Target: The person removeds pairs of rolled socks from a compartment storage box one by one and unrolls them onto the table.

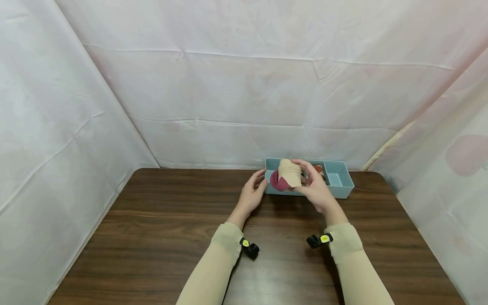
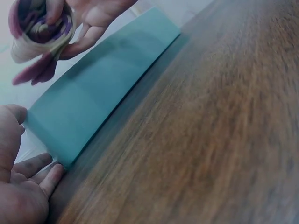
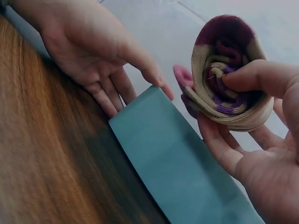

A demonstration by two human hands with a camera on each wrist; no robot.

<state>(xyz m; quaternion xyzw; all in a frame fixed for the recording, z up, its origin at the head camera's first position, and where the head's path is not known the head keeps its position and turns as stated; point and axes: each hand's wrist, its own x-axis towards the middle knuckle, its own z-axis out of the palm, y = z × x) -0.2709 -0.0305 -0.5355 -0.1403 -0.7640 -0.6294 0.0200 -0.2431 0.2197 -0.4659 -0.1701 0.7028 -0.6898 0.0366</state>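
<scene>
Right wrist view showed a rolled-up sock, wound round and round like a bun. Its outside was cream with a dark pink patch, and soft folds ran across it. Purple, pink and cream swirls showed at its rolled end, and a pink flap stuck out at the side. The right hand gripped the sock, with the thumb poked into the swirly end and the other fingers bent round the outside. Head view put the sock up over the left part of a light blue box with compartments. The left hand was at the box's left end, its thumb up at the top corner and its other fingers low down, touching the end. Its fingers looked loose and spread, and the two hands were apart, with the sock's pink side nearest the left one. Both arms reached forward in pale sleeves, over a dark brown wooden table. Something reddish sat in the middle of the box, too small to name.
</scene>
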